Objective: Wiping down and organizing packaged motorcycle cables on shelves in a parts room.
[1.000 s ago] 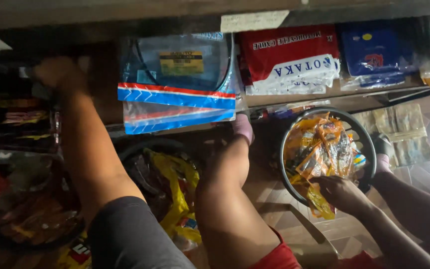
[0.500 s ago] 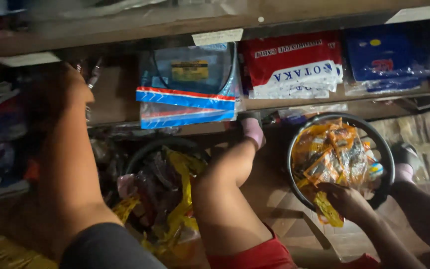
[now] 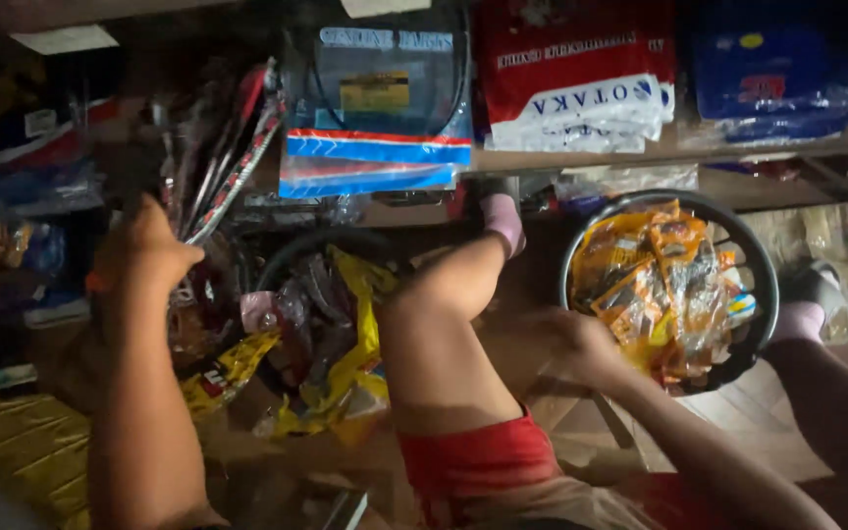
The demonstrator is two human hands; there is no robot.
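Hands among snack packets under a shelf

Left hand (image 3: pixel 144 250) closed around long striped packets (image 3: pixel 228 157) at ten o'clock; right hand (image 3: pixel 581 348), fingers curled, touches orange sachets (image 3: pixel 655 285) in a round black basket (image 3: pixel 753 255) at three o'clock.

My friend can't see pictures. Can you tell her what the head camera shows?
A person sits before cluttered shelves, left hand raised to hanging packets, right hand at the rim of a round black basket full of orange snack packets.
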